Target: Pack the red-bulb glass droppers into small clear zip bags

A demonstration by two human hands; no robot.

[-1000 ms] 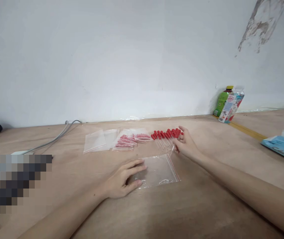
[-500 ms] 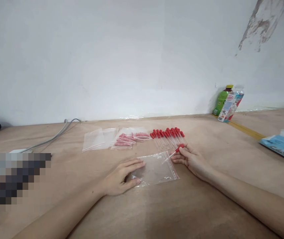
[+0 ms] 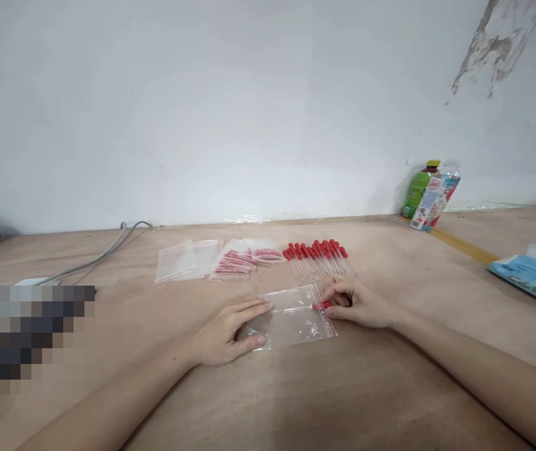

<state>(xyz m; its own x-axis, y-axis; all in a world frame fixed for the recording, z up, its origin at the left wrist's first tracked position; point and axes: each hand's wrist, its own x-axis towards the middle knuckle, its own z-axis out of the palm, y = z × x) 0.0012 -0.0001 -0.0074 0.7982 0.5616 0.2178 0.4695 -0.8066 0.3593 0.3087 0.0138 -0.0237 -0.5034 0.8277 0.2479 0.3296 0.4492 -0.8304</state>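
Pinching the end of a red-bulbed dropper pipette (image 3: pixel 322 305), the person's right hand (image 3: pixel 360 305) works at the zip edge of a clear zip-lock bag (image 3: pixel 291 327) lying flat on the counter (image 3: pixel 221 410). Its fingers are drawn close together, thumb on the near side and the others curled on the far side, with the bulb between them pointing right. From there the slim stem reaches leftward across the bag toward the other hand; the clear plastic makes it hard to tell whether the stem lies under the upper film. The left hand (image 3: pixel 230 332) rests palm down on the bag's closed end, its fingers spread, the thumb well apart from the rest, pressing rather than gripping. Beyond the right hand, a row of red-bulbed pipettes (image 3: pixel 317 252) lies side by side, stems toward the person, near but apart from the fingers. Just left of that row sit small bags with red contents (image 3: pixel 234 264), and farther left, overlapping translucent bags (image 3: pixel 181 260). Well apart on the right, a green bottle (image 3: pixel 417 195) stands near the wall (image 3: pixel 230 113).
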